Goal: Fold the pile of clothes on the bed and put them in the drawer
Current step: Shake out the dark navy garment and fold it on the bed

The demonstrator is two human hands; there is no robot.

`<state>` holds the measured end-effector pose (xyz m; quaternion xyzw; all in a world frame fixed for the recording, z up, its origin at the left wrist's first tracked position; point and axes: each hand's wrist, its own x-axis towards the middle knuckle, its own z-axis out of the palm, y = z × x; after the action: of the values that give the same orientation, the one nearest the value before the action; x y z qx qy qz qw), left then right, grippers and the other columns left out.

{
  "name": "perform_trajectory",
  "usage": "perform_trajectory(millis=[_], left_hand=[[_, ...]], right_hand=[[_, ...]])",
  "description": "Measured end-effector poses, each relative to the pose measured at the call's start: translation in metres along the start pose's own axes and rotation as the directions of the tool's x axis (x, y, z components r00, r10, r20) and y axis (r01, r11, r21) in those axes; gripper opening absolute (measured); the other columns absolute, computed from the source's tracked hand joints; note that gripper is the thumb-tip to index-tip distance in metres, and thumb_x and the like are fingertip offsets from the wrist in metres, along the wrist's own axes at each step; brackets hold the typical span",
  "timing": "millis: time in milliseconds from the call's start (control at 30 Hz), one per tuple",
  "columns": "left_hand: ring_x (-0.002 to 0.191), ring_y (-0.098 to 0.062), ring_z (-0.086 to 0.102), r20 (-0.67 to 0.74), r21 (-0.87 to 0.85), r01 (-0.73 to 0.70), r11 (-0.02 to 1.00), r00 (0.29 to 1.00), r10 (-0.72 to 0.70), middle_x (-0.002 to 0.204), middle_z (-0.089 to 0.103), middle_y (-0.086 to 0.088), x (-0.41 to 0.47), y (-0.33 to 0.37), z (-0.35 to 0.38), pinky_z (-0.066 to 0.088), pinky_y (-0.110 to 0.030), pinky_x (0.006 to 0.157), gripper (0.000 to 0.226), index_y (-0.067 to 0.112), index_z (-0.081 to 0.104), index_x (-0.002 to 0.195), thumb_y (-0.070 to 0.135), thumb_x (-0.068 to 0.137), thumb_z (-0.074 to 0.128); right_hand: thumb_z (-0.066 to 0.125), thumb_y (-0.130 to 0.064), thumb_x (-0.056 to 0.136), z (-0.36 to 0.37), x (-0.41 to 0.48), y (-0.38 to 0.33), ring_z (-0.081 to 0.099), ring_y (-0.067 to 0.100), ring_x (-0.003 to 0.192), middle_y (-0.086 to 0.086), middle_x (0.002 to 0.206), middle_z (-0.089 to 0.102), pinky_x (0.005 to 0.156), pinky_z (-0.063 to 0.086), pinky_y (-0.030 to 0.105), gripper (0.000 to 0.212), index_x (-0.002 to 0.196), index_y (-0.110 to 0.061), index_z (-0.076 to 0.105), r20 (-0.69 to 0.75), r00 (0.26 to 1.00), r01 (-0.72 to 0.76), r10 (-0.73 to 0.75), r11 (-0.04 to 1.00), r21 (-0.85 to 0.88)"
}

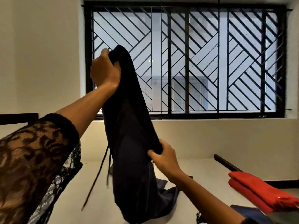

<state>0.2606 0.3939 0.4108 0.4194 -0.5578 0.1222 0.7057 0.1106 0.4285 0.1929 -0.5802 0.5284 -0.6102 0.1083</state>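
A dark navy garment with dangling drawstrings hangs in the air in front of the window. My left hand grips its top end, raised high. Lower down, my right hand pinches its right edge. The garment's bottom end trails down toward the pale bed surface. A folded red cloth lies on the bed at the right, partly on top of a dark blue garment. No drawer is in view.
A large window with a black diagonal grille fills the wall ahead. A dark wooden bed frame edge runs along the right, and another dark rail shows at the left. White walls surround the bed.
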Motion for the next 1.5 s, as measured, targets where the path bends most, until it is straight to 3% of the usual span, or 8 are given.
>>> perform_trajectory(millis=[233, 333, 500, 667, 833, 1033, 1367, 1500], left_hand=[[0.106, -0.029, 0.058, 0.168, -0.135, 0.135, 0.982, 0.979, -0.112, 0.11, 0.065, -0.012, 0.024, -0.037, -0.015, 0.044, -0.031, 0.079, 0.04, 0.01, 0.065, 0.103, 0.043, 0.081, 0.069], [0.098, -0.018, 0.061, 0.314, -0.269, 0.243, 0.932, 0.937, -0.154, 0.105, 0.067, -0.004, 0.025, -0.054, -0.02, 0.05, -0.03, 0.087, 0.051, 0.012, 0.069, 0.097, 0.051, 0.065, 0.079], [0.058, -0.005, 0.066, 0.541, -0.627, 0.479, 0.614, 0.835, -0.099, 0.069, 0.071, 0.004, 0.039, -0.039, -0.047, 0.053, -0.018, 0.054, 0.029, 0.016, 0.072, 0.055, 0.042, 0.066, 0.075], [0.081, -0.007, 0.07, 0.714, -0.686, 0.648, 0.329, 0.688, 0.134, 0.085, 0.074, 0.003, 0.046, -0.035, -0.061, 0.056, -0.021, 0.068, 0.028, 0.02, 0.078, 0.067, 0.046, 0.062, 0.068], [0.042, -0.009, 0.062, 0.874, -0.26, 0.792, 0.552, 0.436, -0.214, 0.051, 0.066, -0.001, 0.017, -0.057, -0.001, 0.05, -0.023, 0.038, 0.022, 0.01, 0.066, 0.071, 0.026, 0.086, 0.064], [0.038, -0.015, 0.056, 0.865, -0.013, 0.855, 0.518, 0.27, -0.423, 0.052, 0.06, -0.009, -0.062, -0.077, 0.078, 0.046, -0.019, 0.035, 0.014, 0.002, 0.056, 0.08, 0.009, 0.091, 0.05], [0.079, -0.022, 0.062, 0.983, -0.161, 0.78, 0.604, 0.181, 0.028, 0.095, 0.061, -0.018, -0.079, 0.006, 0.078, 0.058, -0.027, 0.064, 0.032, 0.004, 0.055, 0.105, 0.033, 0.099, 0.043], [0.094, -0.025, 0.065, 0.941, -0.292, 0.653, 0.699, 0.326, 0.088, 0.116, 0.061, -0.023, -0.058, 0.015, 0.072, 0.058, -0.027, 0.072, 0.017, 0.007, 0.055, 0.108, 0.006, 0.097, 0.042]], right_hand=[[0.066, -0.014, 0.081, -0.105, 0.055, -0.027, 0.059, 0.017, 0.071, 0.008, 0.082, 0.066, 0.074, 0.052, 0.04, 0.013, 0.071, -0.019, 0.061, -0.491, 0.852, -0.034, 0.182, 0.955, 0.296], [0.062, -0.018, 0.083, -0.156, 0.078, -0.073, 0.059, 0.017, 0.076, 0.004, 0.082, 0.065, 0.078, 0.052, 0.04, 0.008, 0.075, -0.018, 0.061, -0.581, 0.813, 0.102, 0.011, 0.982, 0.161], [0.06, -0.022, 0.083, -0.201, 0.079, -0.154, 0.051, 0.003, 0.066, -0.006, 0.072, 0.058, 0.065, 0.044, 0.027, 0.013, 0.089, -0.011, 0.065, -0.557, 0.718, 0.402, -0.417, 0.902, -0.156], [0.058, -0.03, 0.083, -0.216, 0.09, -0.185, 0.049, -0.004, 0.06, -0.016, 0.066, 0.059, 0.063, 0.041, 0.022, 0.01, 0.079, -0.022, 0.061, -0.555, 0.643, 0.469, -0.528, 0.844, -0.259], [0.054, -0.032, 0.089, -0.192, 0.127, -0.114, 0.055, 0.026, 0.08, 0.018, 0.085, 0.055, 0.065, 0.038, 0.032, 0.032, 0.088, -0.001, 0.061, -0.442, 0.892, -0.103, -0.094, 0.91, -0.401], [0.054, -0.029, 0.091, -0.13, 0.136, -0.005, 0.054, 0.039, 0.114, 0.024, 0.124, 0.056, 0.095, 0.047, 0.04, 0.048, 0.121, 0.008, 0.051, -0.284, 0.894, -0.416, 0.346, 0.877, -0.241], [0.042, -0.036, 0.095, -0.057, 0.128, -0.05, 0.062, 0.03, 0.097, 0.014, 0.106, 0.066, 0.091, 0.049, 0.046, 0.037, 0.108, -0.009, 0.063, -0.094, 0.99, -0.116, 0.105, 0.986, -0.123], [0.057, -0.04, 0.09, -0.076, 0.113, -0.08, 0.067, 0.022, 0.089, 0.008, 0.097, 0.07, 0.083, 0.055, 0.035, 0.028, 0.099, -0.016, 0.066, 0.042, 0.998, -0.045, 0.041, 0.993, 0.113]])
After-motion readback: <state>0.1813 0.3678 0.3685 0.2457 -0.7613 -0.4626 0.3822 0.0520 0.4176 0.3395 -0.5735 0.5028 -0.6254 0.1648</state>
